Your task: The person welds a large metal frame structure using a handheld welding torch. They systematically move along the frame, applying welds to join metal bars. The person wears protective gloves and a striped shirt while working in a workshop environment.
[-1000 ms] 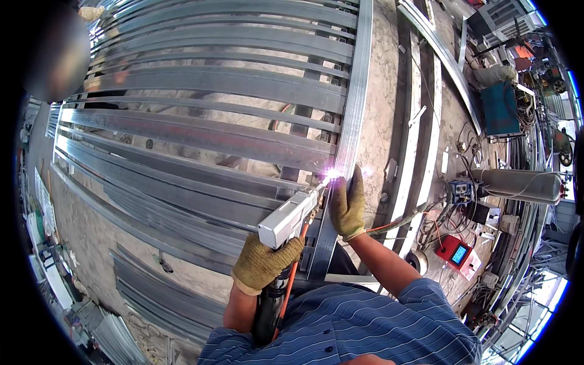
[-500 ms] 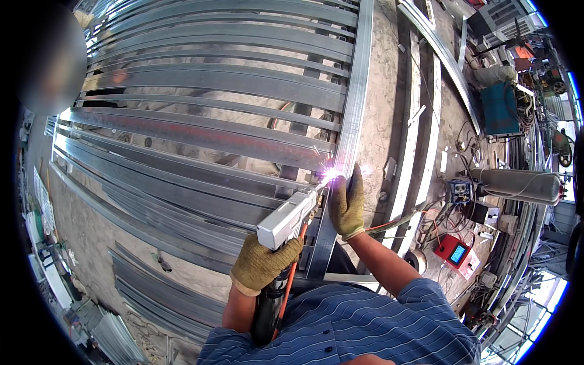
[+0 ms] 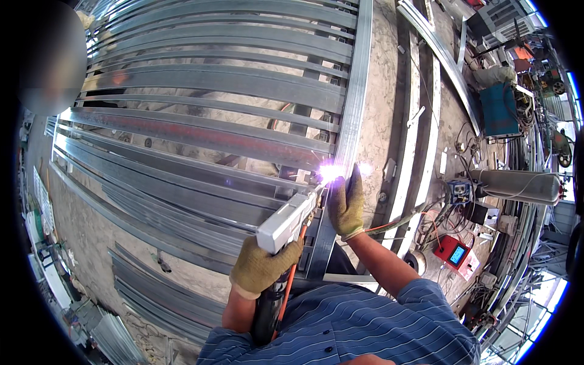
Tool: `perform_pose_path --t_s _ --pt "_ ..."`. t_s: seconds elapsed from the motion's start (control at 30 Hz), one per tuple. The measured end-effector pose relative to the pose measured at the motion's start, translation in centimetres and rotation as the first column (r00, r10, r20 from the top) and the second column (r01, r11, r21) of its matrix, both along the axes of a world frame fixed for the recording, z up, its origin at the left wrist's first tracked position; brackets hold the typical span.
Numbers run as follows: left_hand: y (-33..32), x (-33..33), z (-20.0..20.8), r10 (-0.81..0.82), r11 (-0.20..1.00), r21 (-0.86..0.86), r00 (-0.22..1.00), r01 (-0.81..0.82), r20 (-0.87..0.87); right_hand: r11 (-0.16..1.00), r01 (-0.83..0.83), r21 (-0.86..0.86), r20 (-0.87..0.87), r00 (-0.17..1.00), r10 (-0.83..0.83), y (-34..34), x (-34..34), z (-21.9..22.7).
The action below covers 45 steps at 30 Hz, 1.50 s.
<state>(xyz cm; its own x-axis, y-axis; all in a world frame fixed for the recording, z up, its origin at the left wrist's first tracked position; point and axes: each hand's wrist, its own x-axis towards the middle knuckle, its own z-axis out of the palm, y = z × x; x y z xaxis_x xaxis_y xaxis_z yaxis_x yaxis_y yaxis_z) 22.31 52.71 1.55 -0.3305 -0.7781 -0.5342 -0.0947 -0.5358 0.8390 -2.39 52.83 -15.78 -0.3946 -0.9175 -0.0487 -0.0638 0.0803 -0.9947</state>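
My left hand (image 3: pixel 261 267), in a mustard-coloured work glove, is closed around a grey, boxy welding torch (image 3: pixel 285 224). Its thin nozzle points at the joint between a crossbar and a long steel side rail (image 3: pixel 353 103). A bright violet-white welding arc (image 3: pixel 331 172) burns at that joint and throws off small sparks. My right hand (image 3: pixel 347 210), gloved alike, lies on the rail just beside the arc, fingers stretched out and apart. The glare hides the weld spot and some fingertip detail.
Several parallel steel crossbars (image 3: pixel 243 79) join the rail on its left. To the right lie loose metal profiles (image 3: pixel 406 146), a red box with a screen (image 3: pixel 455 250), a gas cylinder (image 3: pixel 517 185), a teal machine (image 3: pixel 500 109) and tangled cables. An orange hose (image 3: pixel 289 289) runs along the torch.
The arc glare has grown wider and brighter, with a second glow right of the rail stronger. Both hands and the torch have stayed almost in place.
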Motion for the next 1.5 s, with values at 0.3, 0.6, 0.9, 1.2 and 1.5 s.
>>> perform_pose_path --t_s 0.3,0.6,0.9,1.2,1.5 --pt "0.8 1.6 1.8 0.136 0.990 0.034 0.988 -0.134 -0.069 1.000 0.026 -0.005 -0.007 1.000 -0.026 -0.2 0.5 2.0" --pt "2.9 3.2 2.5 0.248 0.969 0.041 0.967 -0.245 -0.055 0.952 0.055 0.301 -0.593 0.793 0.142 1.7 1.4 2.9" --pt "6.1 6.4 3.5 0.332 0.943 0.027 0.936 -0.332 -0.113 0.888 0.170 0.428 -0.620 0.770 0.151 0.1 2.8 5.2" --pt "7.6 8.1 2.7 0.314 0.949 0.029 0.934 -0.314 -0.168 0.897 0.217 0.384 -0.682 0.722 0.117 0.0 2.3 3.9" --pt "5.9 6.5 1.9 0.159 0.987 0.016 0.954 -0.161 -0.254 0.939 0.144 0.314 -0.586 0.807 0.072 8.8 5.7 3.0"
